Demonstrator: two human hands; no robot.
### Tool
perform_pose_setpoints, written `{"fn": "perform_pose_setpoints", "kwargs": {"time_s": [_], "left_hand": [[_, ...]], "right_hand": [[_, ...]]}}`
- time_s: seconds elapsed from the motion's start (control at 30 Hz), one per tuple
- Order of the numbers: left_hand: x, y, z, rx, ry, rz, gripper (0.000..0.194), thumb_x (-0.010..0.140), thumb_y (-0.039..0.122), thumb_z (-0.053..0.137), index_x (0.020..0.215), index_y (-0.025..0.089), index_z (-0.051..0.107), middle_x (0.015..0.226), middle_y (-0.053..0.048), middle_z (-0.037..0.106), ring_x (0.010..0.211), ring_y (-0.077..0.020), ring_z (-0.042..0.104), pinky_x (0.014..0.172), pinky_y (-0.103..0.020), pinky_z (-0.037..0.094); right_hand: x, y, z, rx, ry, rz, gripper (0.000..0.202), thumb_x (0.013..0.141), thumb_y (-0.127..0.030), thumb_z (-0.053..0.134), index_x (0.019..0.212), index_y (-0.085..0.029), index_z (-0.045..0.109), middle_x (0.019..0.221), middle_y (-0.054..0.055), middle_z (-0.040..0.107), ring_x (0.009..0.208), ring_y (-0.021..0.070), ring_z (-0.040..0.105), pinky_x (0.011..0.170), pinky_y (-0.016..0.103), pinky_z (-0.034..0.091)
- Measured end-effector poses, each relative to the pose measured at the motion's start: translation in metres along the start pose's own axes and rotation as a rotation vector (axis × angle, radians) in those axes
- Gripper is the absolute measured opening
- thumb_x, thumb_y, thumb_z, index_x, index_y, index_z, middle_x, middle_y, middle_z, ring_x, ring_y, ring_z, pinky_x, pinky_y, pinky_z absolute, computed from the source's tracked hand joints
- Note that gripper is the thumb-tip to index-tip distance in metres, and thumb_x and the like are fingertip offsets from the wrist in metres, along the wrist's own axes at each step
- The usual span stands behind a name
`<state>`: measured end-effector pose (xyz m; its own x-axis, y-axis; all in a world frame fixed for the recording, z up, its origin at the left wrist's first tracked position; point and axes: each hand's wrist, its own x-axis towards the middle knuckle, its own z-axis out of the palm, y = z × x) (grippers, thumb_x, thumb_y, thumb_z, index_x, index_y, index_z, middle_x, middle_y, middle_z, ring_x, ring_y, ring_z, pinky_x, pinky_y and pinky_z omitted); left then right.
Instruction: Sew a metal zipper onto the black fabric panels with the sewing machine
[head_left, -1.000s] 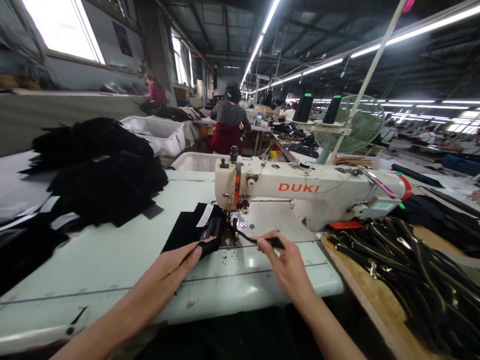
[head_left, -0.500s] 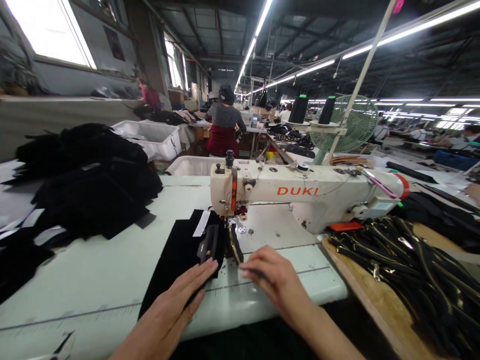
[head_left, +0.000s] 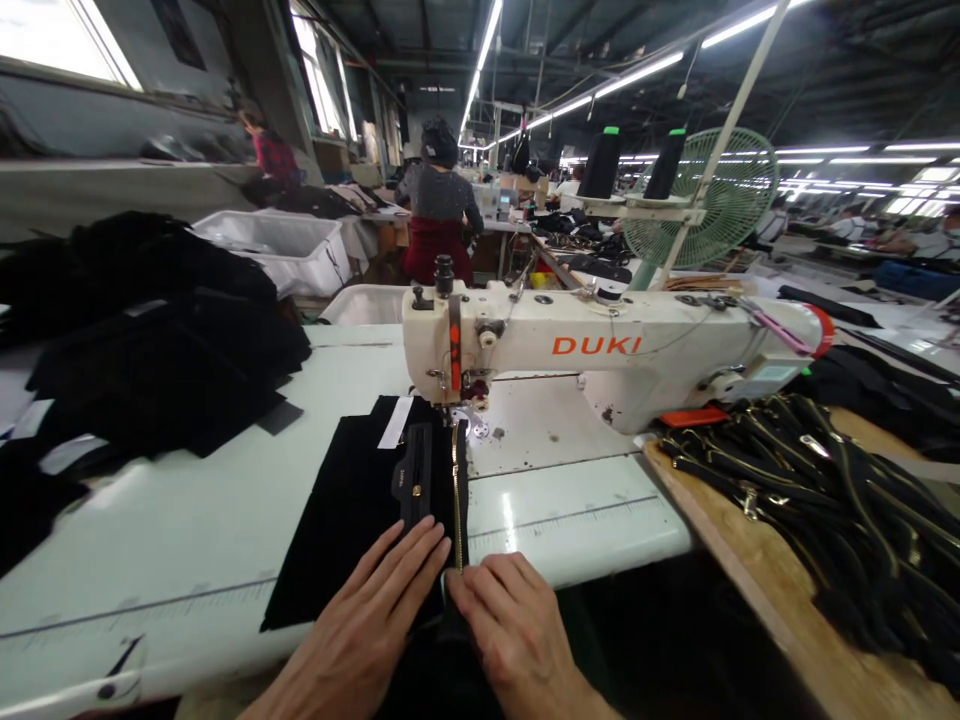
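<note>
A black fabric panel [head_left: 337, 500] lies on the sewing table under the needle area of a white sewing machine [head_left: 525, 335]. On the panel are a white strip [head_left: 395, 423] and a dark pocket piece [head_left: 414, 470] with a small gold fitting. A black zipper with gold teeth [head_left: 457, 480] runs along the panel's right edge, straight up to the presser foot. My left hand [head_left: 382, 590] rests flat on the panel, fingers stretched out, left of the zipper. My right hand [head_left: 506, 610] is closed on the zipper's near end, its fingertips beside the panel's edge.
At right, a wooden board [head_left: 735, 545] bears a heap of black zippers [head_left: 810, 500]. Stacked black fabric pieces [head_left: 165, 370] cover the table's left part. Behind stand a white bin [head_left: 285, 250], thread cones [head_left: 602, 165], a green fan [head_left: 739, 200] and a person seated with their back turned [head_left: 439, 210].
The zipper, curved and apart from the panel before, now lies straight along its edge. My right hand has moved down and left, closer to my left hand. The view has shifted slightly.
</note>
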<state>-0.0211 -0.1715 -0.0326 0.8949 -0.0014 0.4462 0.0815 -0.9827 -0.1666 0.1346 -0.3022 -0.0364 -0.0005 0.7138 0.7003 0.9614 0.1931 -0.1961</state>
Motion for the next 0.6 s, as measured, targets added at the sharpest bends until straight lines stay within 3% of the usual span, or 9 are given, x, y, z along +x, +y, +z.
{"fn": "perform_pose_setpoints", "kwargs": {"time_s": [0.17,0.27,0.37,0.43,0.53,0.6], "left_hand": [[0.000,-0.007,-0.005,-0.103,-0.066,0.002,0.075,0.083,-0.006,0.034,0.154,0.016,0.030,0.146,-0.005,0.052,0.138,-0.0201,0.044,0.115,-0.039,0.040],[-0.002,-0.014,-0.009,-0.240,-0.174,-0.077,0.066,0.088,0.013,0.054,0.151,0.023,0.038,0.148,-0.004,0.050,0.133,-0.0268,0.050,0.110,-0.045,0.046],[-0.006,-0.020,-0.010,-0.333,-0.326,-0.146,0.088,0.077,0.037,0.081,0.152,0.033,0.035,0.150,-0.003,0.048,0.133,-0.0355,0.049,0.106,-0.057,0.048],[-0.009,-0.024,-0.009,-0.358,-0.398,-0.137,0.101,0.072,0.045,0.086,0.155,0.036,0.029,0.153,-0.003,0.043,0.136,-0.0372,0.046,0.108,-0.061,0.043],[-0.011,-0.028,-0.005,-0.358,-0.380,-0.071,0.097,0.079,0.043,0.079,0.157,0.033,0.022,0.155,-0.003,0.040,0.136,-0.0328,0.046,0.113,-0.057,0.036],[-0.008,-0.031,-0.002,-0.352,-0.319,-0.021,0.093,0.081,0.039,0.076,0.157,0.031,0.024,0.152,-0.003,0.045,0.136,-0.0297,0.048,0.116,-0.054,0.031]], "right_hand": [[0.003,0.000,-0.002,0.011,0.013,0.000,0.035,0.104,-0.010,0.032,0.101,-0.006,0.066,0.075,0.006,0.063,0.069,0.0177,0.052,0.060,0.032,0.039],[0.004,0.002,0.001,-0.005,0.022,-0.041,0.032,0.103,-0.008,0.034,0.100,-0.006,0.066,0.072,0.005,0.062,0.065,0.0175,0.050,0.057,0.032,0.038],[0.000,0.004,0.011,-0.014,0.034,-0.074,0.028,0.100,-0.005,0.038,0.094,-0.009,0.066,0.067,0.003,0.058,0.061,0.0167,0.049,0.053,0.031,0.037],[-0.004,0.008,0.017,-0.017,0.026,-0.076,0.026,0.097,-0.004,0.043,0.084,-0.013,0.064,0.064,0.002,0.055,0.059,0.0161,0.049,0.051,0.030,0.036],[0.001,0.023,0.015,0.036,0.039,-0.091,0.025,0.091,-0.005,0.048,0.075,-0.019,0.060,0.062,0.000,0.052,0.055,0.0154,0.046,0.047,0.029,0.033],[0.018,0.040,0.007,0.139,-0.040,-0.059,0.024,0.087,-0.004,0.049,0.086,-0.023,0.064,0.071,0.000,0.058,0.061,0.0159,0.052,0.052,0.027,0.039]]}}
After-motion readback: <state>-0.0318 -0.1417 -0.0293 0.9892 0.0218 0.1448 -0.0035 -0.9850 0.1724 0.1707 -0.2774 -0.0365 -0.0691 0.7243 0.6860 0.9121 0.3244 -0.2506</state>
